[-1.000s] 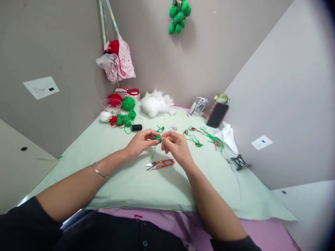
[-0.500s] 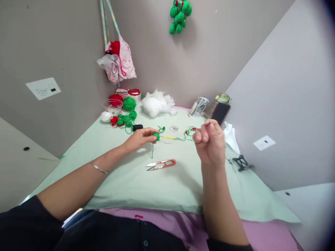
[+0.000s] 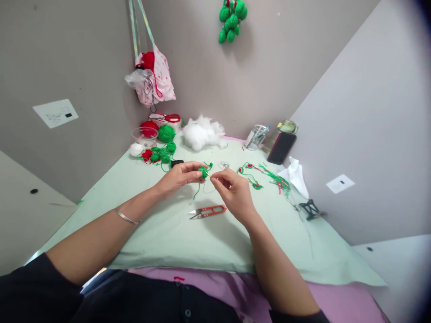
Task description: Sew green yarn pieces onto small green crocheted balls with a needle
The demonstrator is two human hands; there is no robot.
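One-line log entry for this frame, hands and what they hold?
left hand: pinches green yarn piece | right hand: pinches needle at piece | snips: on cloth, untouched

We see bare pale-green cloth [image 3: 175, 242] between us and the orange-handled thread snips [image 3: 207, 211]; loose green and red yarn scraps [image 3: 266, 177] clutter the right, small green yarn balls [image 3: 161, 154] the far left.
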